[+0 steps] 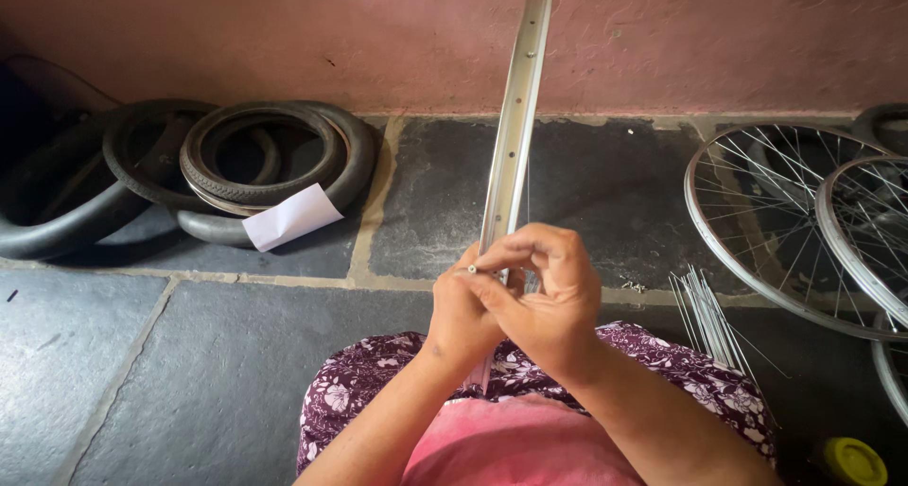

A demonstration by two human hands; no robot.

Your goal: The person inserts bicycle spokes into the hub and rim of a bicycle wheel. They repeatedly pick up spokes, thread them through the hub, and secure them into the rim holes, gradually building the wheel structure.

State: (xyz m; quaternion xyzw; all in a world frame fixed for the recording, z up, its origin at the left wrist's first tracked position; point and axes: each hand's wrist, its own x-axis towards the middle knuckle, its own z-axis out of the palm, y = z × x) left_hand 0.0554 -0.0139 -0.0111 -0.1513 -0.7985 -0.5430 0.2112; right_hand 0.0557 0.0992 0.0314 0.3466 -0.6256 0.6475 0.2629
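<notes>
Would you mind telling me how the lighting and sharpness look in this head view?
Head view: soft, even daylight; the metal rim carries a mild sheen without harsh glare; the tyres at far left sink into shadow; both hands, left hand and right hand, are sharp; edges bow slightly.

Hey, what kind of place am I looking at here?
Likely a small bicycle repair workshop, worked on the floor: stacked tyres by the wall, spoked wheels on the stone floor, and a bare rim in hand.
</notes>
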